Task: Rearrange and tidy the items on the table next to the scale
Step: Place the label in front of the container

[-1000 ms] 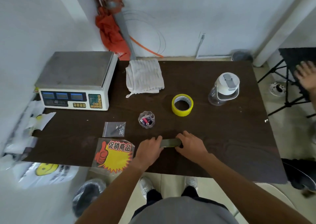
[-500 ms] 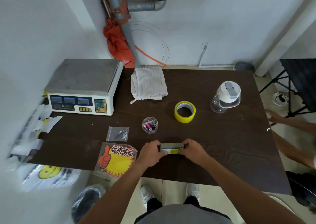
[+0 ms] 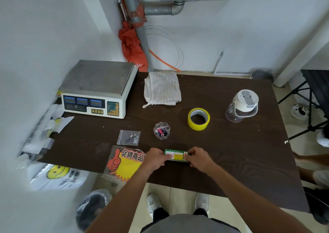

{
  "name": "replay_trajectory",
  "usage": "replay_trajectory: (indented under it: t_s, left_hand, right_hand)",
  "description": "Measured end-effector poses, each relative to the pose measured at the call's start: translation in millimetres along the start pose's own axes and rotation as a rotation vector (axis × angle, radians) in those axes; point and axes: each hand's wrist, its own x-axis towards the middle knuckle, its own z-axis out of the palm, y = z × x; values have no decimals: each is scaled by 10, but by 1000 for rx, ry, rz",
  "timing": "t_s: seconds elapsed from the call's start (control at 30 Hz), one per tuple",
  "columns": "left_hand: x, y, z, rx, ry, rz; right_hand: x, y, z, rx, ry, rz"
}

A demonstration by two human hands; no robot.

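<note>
Pinching green label card (image 3: 176, 155) face-up, long axis L-R, w/ left hand (image 3: 155, 159) & right hand (image 3: 199, 159).

Setting appeared to be a shop back room: electronic price-computing scale (image 3: 97, 90) on dark table (image 3: 231, 161), promotional starburst sign (image 3: 124, 163), smiley-print plastic bags (image 3: 57, 175), exposed pipe (image 3: 142, 37).

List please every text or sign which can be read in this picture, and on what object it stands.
"促销商品": on the promotional sign, above a red thumbs-up.
Green label held by the left hand and right hand: print too small to read.
Scale: displays and keys too blurred to read.
Plastic bag: a smiley face; its print is blurred.
</note>
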Motion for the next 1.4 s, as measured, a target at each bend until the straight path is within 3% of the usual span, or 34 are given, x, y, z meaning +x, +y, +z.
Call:
replay_trajectory:
  t_s: [0.2, 0.5, 1.0, 1.4]
  left_hand:
    - [-39, -92, 5, 68, 16, -9]
    - [18, -50, -53, 306, 81, -21]
    - [-65, -12, -9, 298, 136, -4]
    - [-109, 82, -726, 117, 309, 111]
  right_hand:
    - [-54, -71, 107, -235, 25, -67]
    - [-91, -146, 102, -291, 18, -95]
    - [-92, -219, 94, -485, 74, -76]
    - [-118, -1127, 56, -469, 229, -370]
